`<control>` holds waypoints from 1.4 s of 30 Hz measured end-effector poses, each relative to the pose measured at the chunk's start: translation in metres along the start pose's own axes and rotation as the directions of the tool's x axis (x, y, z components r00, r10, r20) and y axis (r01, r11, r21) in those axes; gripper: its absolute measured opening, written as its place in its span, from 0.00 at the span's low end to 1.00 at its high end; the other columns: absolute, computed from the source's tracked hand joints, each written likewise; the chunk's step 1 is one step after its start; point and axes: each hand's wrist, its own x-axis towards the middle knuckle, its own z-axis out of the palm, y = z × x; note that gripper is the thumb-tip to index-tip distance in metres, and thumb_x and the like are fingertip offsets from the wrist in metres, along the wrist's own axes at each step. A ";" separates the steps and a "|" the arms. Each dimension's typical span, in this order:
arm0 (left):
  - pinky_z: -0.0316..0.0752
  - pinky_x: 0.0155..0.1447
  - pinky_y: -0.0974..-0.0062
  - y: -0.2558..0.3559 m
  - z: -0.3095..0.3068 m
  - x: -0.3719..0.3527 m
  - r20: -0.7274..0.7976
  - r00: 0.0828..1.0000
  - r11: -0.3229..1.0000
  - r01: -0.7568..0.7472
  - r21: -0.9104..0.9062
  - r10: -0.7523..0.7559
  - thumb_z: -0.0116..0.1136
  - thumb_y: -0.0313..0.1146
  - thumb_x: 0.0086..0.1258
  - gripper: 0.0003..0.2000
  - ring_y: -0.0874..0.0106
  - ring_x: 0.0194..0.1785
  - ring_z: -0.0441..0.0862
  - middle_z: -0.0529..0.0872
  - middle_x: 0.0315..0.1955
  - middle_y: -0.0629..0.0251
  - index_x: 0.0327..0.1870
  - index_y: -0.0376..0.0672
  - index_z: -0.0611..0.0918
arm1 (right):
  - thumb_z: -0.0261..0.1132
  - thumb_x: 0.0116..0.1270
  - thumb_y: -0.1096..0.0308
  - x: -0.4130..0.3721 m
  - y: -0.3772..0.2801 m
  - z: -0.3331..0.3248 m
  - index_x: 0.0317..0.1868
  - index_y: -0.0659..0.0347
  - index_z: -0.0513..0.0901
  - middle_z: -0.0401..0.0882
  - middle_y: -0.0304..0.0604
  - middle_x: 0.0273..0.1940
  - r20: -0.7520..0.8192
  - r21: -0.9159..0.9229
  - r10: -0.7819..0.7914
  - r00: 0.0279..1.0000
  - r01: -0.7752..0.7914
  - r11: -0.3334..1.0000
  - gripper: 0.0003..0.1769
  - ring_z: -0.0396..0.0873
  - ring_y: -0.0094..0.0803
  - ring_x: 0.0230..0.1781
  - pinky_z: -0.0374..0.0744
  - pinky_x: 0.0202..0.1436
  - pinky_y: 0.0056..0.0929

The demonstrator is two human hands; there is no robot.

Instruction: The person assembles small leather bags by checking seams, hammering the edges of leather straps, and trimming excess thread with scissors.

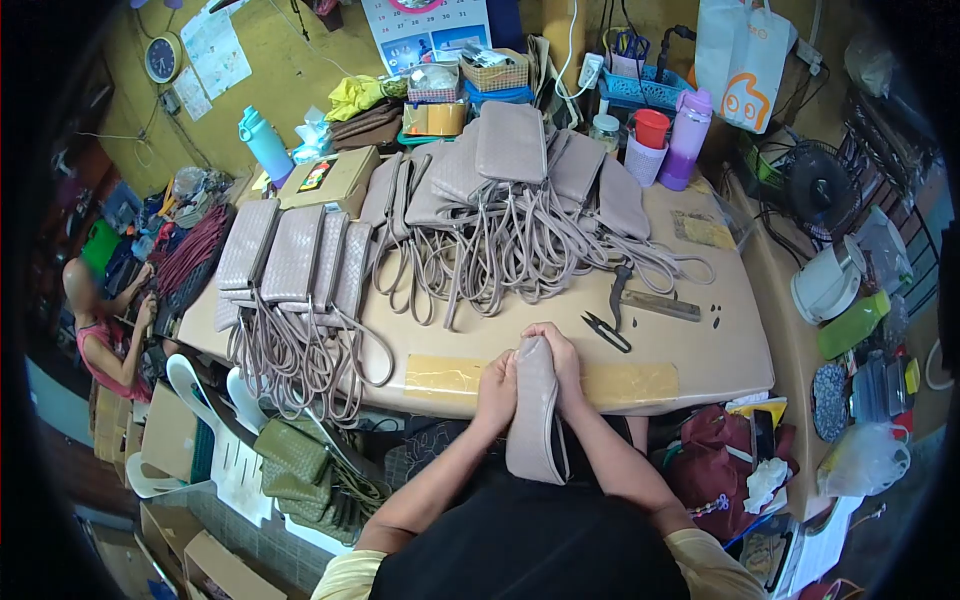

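Head view: left hand (pixel 497 388) and right hand (pixel 561 356) both have fingers curled tight around the top end of a taupe woven pouch (pixel 533 425), held upright against the near edge of the table (pixel 700 355), its lower end over the lap. Black thread snips (pixel 605 331) lie just right of the hands; rows of matching pouches with straps (pixel 300 262) cover the tabletop behind, and another person (pixel 100 335) sits far left.

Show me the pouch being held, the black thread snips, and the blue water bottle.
pouch (pixel 533 430), head view, middle of its side.
black thread snips (pixel 606 332), head view, midway along their length.
blue water bottle (pixel 266 148), head view, middle of its body.
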 end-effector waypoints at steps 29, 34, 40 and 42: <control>0.70 0.56 0.76 0.077 -0.007 0.000 0.299 0.941 0.977 -0.105 -0.185 0.158 0.71 0.34 0.61 0.21 0.76 0.47 0.75 0.75 0.37 0.69 0.53 0.36 0.79 | 0.55 0.67 0.71 -0.039 -0.029 -0.029 0.31 0.59 0.66 0.66 0.31 0.33 0.254 0.401 0.117 0.960 -0.215 0.891 0.07 0.66 0.18 0.36 0.68 0.39 0.21; 0.69 0.47 0.79 0.096 -0.001 -0.005 0.179 0.903 0.919 -0.395 -0.017 0.391 0.71 0.33 0.60 0.14 0.76 0.40 0.74 0.75 0.35 0.68 0.42 0.37 0.81 | 0.56 0.67 0.71 -0.026 -0.056 -0.024 0.32 0.59 0.66 0.67 0.32 0.35 0.283 0.471 0.022 0.959 -0.159 0.867 0.07 0.66 0.18 0.38 0.68 0.41 0.22; 0.66 0.35 0.76 0.096 -0.004 -0.003 0.151 0.855 0.861 -0.507 0.045 0.496 0.68 0.30 0.61 0.09 0.75 0.31 0.72 0.76 0.28 0.66 0.33 0.38 0.79 | 0.53 0.71 0.72 -0.030 -0.051 -0.028 0.45 0.62 0.72 0.71 0.35 0.45 0.446 0.542 0.214 0.869 -0.453 0.708 0.05 0.68 0.20 0.48 0.69 0.52 0.22; 0.67 0.35 0.75 0.107 -0.015 -0.003 0.080 0.806 0.787 -0.591 0.180 0.587 0.64 0.28 0.62 0.05 0.73 0.30 0.72 0.75 0.25 0.65 0.31 0.38 0.80 | 0.51 0.73 0.72 -0.011 -0.045 -0.036 0.51 0.63 0.74 0.74 0.36 0.47 0.501 0.555 0.068 0.863 -0.381 0.739 0.10 0.70 0.22 0.51 0.70 0.55 0.22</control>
